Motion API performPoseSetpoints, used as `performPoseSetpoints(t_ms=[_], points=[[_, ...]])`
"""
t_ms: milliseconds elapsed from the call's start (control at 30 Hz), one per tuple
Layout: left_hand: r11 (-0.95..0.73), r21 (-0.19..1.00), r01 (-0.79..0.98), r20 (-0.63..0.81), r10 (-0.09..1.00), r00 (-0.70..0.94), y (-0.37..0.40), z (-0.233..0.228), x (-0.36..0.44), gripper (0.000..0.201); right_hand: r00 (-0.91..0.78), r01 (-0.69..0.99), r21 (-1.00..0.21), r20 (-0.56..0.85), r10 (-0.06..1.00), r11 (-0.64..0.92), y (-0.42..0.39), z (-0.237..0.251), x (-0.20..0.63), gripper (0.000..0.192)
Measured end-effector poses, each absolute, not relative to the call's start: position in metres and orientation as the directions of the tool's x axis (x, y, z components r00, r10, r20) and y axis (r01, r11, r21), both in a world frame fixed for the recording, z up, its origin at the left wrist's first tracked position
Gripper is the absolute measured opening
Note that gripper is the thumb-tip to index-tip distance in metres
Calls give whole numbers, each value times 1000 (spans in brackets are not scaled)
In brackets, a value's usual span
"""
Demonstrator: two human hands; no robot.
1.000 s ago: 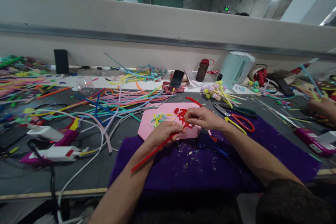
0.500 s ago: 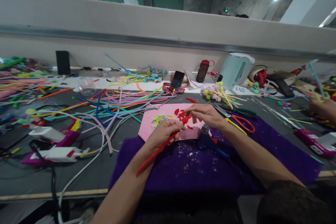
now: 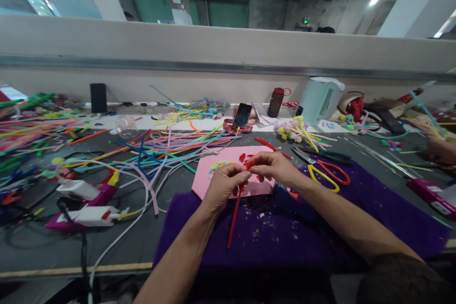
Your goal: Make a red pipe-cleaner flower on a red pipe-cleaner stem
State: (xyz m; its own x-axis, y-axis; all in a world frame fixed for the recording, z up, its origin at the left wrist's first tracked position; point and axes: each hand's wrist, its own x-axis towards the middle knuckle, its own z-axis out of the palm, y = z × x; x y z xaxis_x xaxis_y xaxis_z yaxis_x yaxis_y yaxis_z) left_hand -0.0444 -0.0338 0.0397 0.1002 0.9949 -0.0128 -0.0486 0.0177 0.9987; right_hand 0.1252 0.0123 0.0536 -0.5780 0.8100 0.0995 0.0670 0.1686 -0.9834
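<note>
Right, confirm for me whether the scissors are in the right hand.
No, the scissors lie on the table beside the right hand, which pinches the red pipe cleaner together with the left hand.

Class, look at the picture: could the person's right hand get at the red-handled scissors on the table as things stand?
Probably yes. The red-handled scissors lie open to view just right of the right hand, nothing covering them. But its fingers pinch the red pipe cleaner with the left hand.

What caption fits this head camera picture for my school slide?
Two bare hands, left hand and right hand, pinch a long red pipe cleaner above a pink paper sheet.
</note>
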Motion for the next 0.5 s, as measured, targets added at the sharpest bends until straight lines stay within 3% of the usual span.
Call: performPoseSetpoints(t_ms=[500], points=[[-11,999,-37,13,998,66,-34,40,-44,26,-526,1,-988,129,841,152,14,49,124,23]])
